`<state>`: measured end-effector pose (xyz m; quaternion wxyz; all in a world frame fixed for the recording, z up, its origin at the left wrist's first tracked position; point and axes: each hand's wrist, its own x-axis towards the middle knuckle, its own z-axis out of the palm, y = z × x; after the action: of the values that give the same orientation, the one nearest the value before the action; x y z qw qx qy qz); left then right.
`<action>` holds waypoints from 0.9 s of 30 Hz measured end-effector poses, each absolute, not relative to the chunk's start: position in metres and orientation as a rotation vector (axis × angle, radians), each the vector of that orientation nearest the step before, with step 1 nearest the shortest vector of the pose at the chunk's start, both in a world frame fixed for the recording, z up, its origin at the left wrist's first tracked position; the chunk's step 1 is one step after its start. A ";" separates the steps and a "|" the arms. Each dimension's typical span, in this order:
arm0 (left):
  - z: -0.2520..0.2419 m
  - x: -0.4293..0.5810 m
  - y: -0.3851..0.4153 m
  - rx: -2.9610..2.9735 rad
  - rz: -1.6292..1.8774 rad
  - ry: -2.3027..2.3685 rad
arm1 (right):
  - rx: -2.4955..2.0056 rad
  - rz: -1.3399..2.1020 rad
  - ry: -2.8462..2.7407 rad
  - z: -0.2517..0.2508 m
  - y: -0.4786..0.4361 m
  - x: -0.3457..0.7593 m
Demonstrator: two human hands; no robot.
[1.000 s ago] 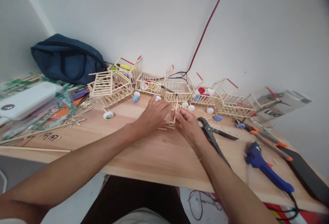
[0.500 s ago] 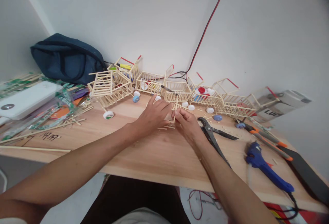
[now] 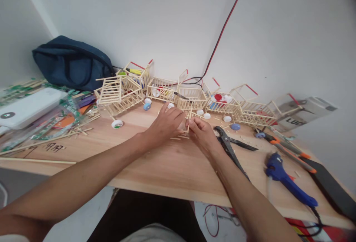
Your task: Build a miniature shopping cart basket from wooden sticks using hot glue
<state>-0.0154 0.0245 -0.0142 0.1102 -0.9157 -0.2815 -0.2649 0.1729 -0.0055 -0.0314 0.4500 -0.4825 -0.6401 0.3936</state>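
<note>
Over the middle of the table, my right hand (image 3: 200, 132) pinches a thin wooden stick (image 3: 190, 114) between thumb and forefinger, the stick standing nearly upright. My left hand (image 3: 167, 123) is beside it, palm down, with bent fingers closed over pale sticks that join the one in my right hand. The left fingertips and most of this small stick piece are hidden. A few loose sticks (image 3: 179, 137) lie on the tabletop just below the hands. Behind them stands a row of little stick-built carts, one cart (image 3: 191, 103) directly beyond my fingers.
Black pliers (image 3: 228, 145) lie beside my right forearm. Farther right are a blue glue gun (image 3: 289, 182), orange-handled cutters (image 3: 289, 149) and a black slab (image 3: 333, 186). Bottle caps (image 3: 207, 116) dot the table. At left are a white case (image 3: 33, 106), stick packs and a blue bag (image 3: 73, 64).
</note>
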 end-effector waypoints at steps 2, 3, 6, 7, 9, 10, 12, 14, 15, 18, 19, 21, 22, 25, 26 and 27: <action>-0.015 -0.015 0.025 -2.691 -0.780 -0.821 | -1.192 0.962 -1.592 -0.030 -0.006 0.172; -0.015 -0.015 0.025 -2.689 -0.785 -0.819 | -1.197 0.958 -1.593 -0.029 -0.006 0.171; -0.015 -0.015 0.026 -2.684 -0.792 -0.817 | -1.208 0.956 -1.588 -0.029 -0.006 0.171; -0.016 -0.015 0.026 -2.682 -0.795 -0.818 | -1.203 0.957 -1.586 -0.029 -0.006 0.171; -0.016 -0.015 0.026 -2.683 -0.798 -0.816 | -1.184 0.962 -1.584 -0.031 -0.006 0.172; -0.016 -0.015 0.026 -2.685 -0.799 -0.815 | -1.181 0.967 -1.582 -0.031 -0.005 0.172; -0.016 -0.015 0.026 -2.691 -0.801 -0.818 | -1.192 0.983 -1.580 -0.032 -0.005 0.173; -0.016 -0.015 0.026 -2.694 -0.807 -0.820 | -1.203 0.985 -1.585 -0.032 -0.005 0.173; -0.016 -0.015 0.026 -2.694 -0.812 -0.820 | -1.204 0.980 -1.590 -0.031 -0.005 0.172; -0.016 -0.015 0.026 -2.693 -0.821 -0.810 | -1.198 0.969 -1.590 -0.030 -0.006 0.172; -0.016 -0.015 0.026 -2.689 -0.821 -0.808 | -1.197 0.977 -1.584 -0.030 -0.006 0.171; -0.017 -0.015 0.026 -2.682 -0.814 -0.805 | -1.201 1.002 -1.571 -0.031 -0.006 0.171; -0.017 -0.015 0.026 -2.680 -0.811 -0.803 | -1.204 1.007 -1.570 -0.031 -0.006 0.172; -0.016 -0.015 0.026 -2.682 -0.810 -0.804 | -1.203 0.979 -1.580 -0.034 -0.005 0.173; -0.016 -0.015 0.026 -2.684 -0.807 -0.807 | -1.199 0.974 -1.581 -0.034 -0.004 0.173; -0.015 -0.015 0.025 -2.686 -0.802 -0.810 | -1.196 0.977 -1.578 -0.035 -0.004 0.173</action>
<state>-0.0153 0.0255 -0.0154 0.1116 -0.9148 -0.2757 -0.2731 0.1730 -0.0042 -0.0346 0.4498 -0.4839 -0.6383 0.3950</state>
